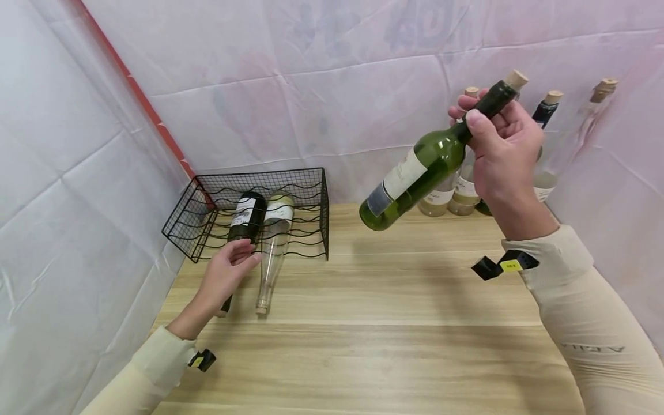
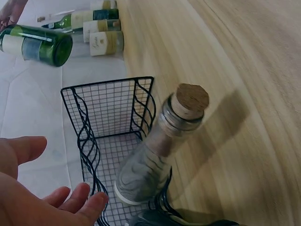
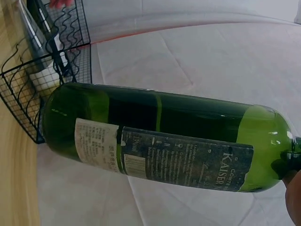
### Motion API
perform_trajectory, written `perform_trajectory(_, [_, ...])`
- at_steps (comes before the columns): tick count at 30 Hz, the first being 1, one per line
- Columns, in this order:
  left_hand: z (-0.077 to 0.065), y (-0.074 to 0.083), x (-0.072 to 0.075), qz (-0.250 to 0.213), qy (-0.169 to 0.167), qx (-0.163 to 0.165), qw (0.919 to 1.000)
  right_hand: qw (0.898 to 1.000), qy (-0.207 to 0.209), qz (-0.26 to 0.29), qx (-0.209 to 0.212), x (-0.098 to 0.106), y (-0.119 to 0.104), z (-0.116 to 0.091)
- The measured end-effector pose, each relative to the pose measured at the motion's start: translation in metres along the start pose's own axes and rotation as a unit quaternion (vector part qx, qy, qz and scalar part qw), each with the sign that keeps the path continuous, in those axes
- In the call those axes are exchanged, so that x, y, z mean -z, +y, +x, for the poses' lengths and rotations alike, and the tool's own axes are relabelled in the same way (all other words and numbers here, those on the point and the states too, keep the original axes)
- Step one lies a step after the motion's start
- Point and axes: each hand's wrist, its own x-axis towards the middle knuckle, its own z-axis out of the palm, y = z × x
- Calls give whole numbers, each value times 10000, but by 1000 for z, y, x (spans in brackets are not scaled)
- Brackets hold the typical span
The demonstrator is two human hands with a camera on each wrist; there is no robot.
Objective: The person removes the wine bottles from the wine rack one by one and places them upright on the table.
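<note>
By its neck, my right hand [image 1: 505, 147] grips a green wine bottle [image 1: 441, 151], corked and tilted with its base down to the left, above the table. The bottle's back label [image 3: 183, 157] faces the right wrist camera. My left hand [image 1: 228, 274] hovers over the neck of a dark wine bottle [image 1: 244, 222], fingers loosely bent and apart in the left wrist view. That bottle lies in a black wire rack [image 1: 325, 216] with a clear corked bottle [image 1: 272, 248] beside it, both necks pointing toward me.
Several corked bottles stand against the back at right, among them a clear bottle [image 1: 550, 167] and a labelled bottle [image 1: 437, 202]. White sheeting [image 1: 363, 109] hangs behind and at the sides of the wooden table [image 1: 363, 346].
</note>
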Motion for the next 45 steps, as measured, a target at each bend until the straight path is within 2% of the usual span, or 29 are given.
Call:
perform_trajectory(7, [2, -6, 4, 900, 144, 124, 9958, 9973, -118, -725, -32, 7, 10, 4])
perform_trajectory(13, [2, -14, 9, 1375, 146, 273, 9900, 9927, -407, -1133, -109, 13, 20, 9])
perform_trajectory(19, [2, -22, 15, 1563, 121, 381, 9869, 9843, -661, -1619, -255, 19, 30, 14])
perform_trajectory(25, [5, -31, 21, 1610, 129, 406, 9860, 9729, -582, -2210, -343, 29, 42, 20])
perform_trajectory(33, [9, -43, 26, 1765, 152, 591, 9824, 9649, -569, -2530, -420, 38, 60, 33])
perform_trajectory(37, [11, -47, 25, 1819, 132, 671, 9809, 9525, -613, -2946, -474, 44, 66, 36])
perform_trajectory(45, [18, -51, 24, 1968, 87, 731, 9777, 9117, -805, -4020, -284, 43, 66, 36])
